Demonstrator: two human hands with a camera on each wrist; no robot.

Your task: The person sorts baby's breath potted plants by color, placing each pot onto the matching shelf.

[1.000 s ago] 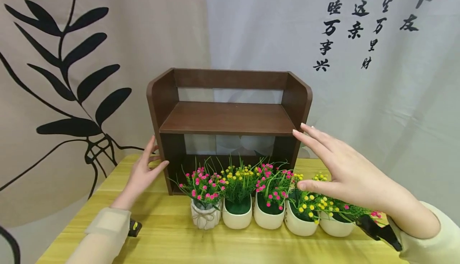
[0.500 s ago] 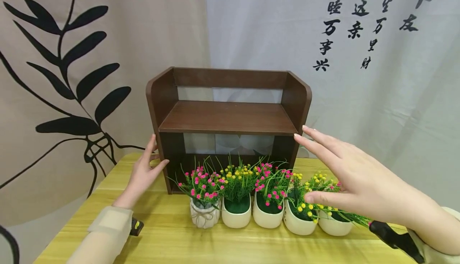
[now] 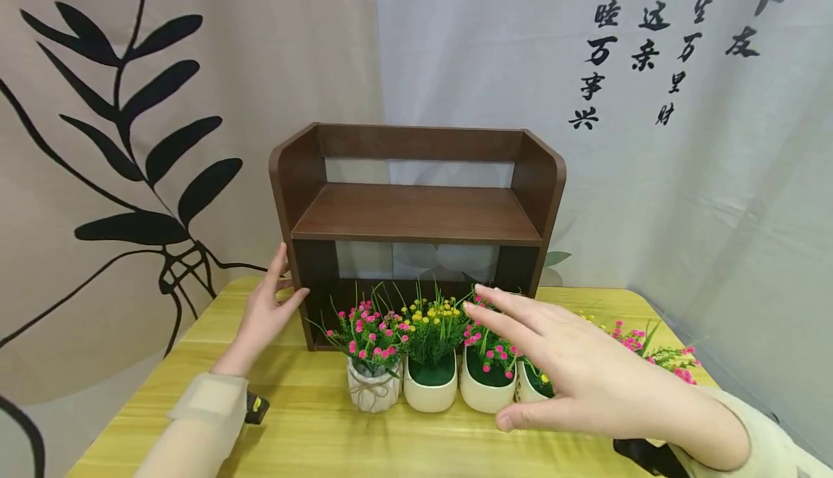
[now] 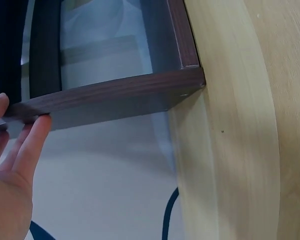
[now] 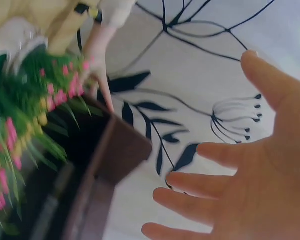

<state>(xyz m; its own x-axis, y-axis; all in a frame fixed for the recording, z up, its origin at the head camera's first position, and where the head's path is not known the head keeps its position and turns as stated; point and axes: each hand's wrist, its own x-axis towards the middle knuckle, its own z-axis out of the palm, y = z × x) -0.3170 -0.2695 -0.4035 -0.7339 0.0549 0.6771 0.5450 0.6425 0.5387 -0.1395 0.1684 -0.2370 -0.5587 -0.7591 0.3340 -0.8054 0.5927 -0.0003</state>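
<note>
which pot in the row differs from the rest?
The leftmost pot: round, with twine tied in a bow around it, holding pink flowers. The other visible pots, like the next pot, are plain smooth cream ones with no twine.

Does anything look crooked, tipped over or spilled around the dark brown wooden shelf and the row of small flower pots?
Nothing stands out. The dark brown wooden shelf stands upright and square on the yellow wooden table. The small white flower pots sit upright in a row. The rightmost are hidden behind the right hand.
</note>
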